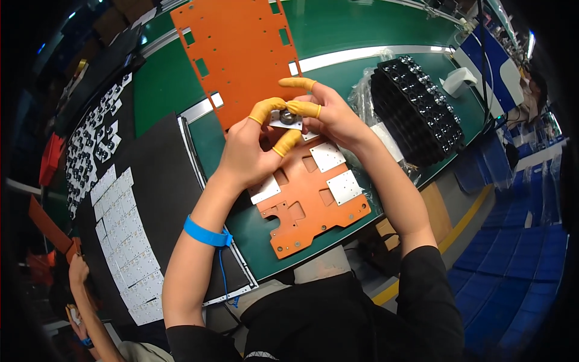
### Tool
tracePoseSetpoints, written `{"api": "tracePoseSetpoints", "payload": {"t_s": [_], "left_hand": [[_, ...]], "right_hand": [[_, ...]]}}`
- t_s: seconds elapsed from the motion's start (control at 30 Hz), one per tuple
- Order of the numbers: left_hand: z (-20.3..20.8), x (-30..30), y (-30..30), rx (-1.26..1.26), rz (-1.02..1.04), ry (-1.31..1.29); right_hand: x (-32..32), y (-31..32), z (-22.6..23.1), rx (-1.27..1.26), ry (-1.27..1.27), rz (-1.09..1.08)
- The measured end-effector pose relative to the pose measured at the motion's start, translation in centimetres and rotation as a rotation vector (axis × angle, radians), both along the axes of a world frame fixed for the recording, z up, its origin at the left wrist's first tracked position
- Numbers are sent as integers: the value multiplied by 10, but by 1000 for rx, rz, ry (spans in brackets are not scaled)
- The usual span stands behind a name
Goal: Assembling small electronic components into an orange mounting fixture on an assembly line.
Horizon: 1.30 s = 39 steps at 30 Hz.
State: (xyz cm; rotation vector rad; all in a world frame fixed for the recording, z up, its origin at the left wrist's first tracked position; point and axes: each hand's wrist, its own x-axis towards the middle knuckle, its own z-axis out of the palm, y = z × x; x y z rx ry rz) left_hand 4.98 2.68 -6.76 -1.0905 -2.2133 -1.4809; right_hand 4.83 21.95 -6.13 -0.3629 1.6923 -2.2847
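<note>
Yellow finger cots cover several fingertips of both my hands. My left hand [242, 149] pinches a small white circuit board [294, 125] between thumb and fingers; a round dark lens [287, 116] sits on it. My right hand [336, 118] grips the same piece from the other side, one fingertip against the lens and another finger stretched out above; its thumb is mostly hidden. Below the hands lies an orange fixture plate [297, 208] with cut-outs, carrying white square boards [344, 187]. Behind it an orange perforated panel [241, 51] reaches away from me.
To the left, a black mat [158, 158] holds rows of white boards [123, 241] and, farther off, boards with dark lenses [90, 148]. Stacked black trays of shiny lenses [416, 108] stand right, beside clear plastic. A co-worker's hand [78, 270] shows at lower left. My blue wrist strap [205, 232] trails a cord.
</note>
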Motion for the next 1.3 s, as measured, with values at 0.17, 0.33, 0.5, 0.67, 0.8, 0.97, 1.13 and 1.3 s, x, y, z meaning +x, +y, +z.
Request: {"api": "tracePoseSetpoints", "payload": {"t_s": [0.17,0.33,0.5,0.67,0.8,0.97,1.13,1.3], "left_hand": [[-2,1,5,-255,246,432],[6,6,5,-368,339,572],[41,34,-2,261,252,-681],[41,93,-30,94,257,-1009],[42,129,-46,-32,394,-1189],[39,137,-34,-261,394,-1192],[34,137,-28,-240,400,-1311],[34,136,-16,-238,415,-1377]], "right_hand": [[3,4,7,70,66,7],[-4,3,2,93,20,-53],[-15,6,-7,74,-2,-139],[-9,10,-3,39,35,-186],[-8,5,-3,73,41,-185],[-4,7,-1,85,71,-182],[-8,9,-5,137,86,-187],[-9,6,-3,146,108,-150]]}}
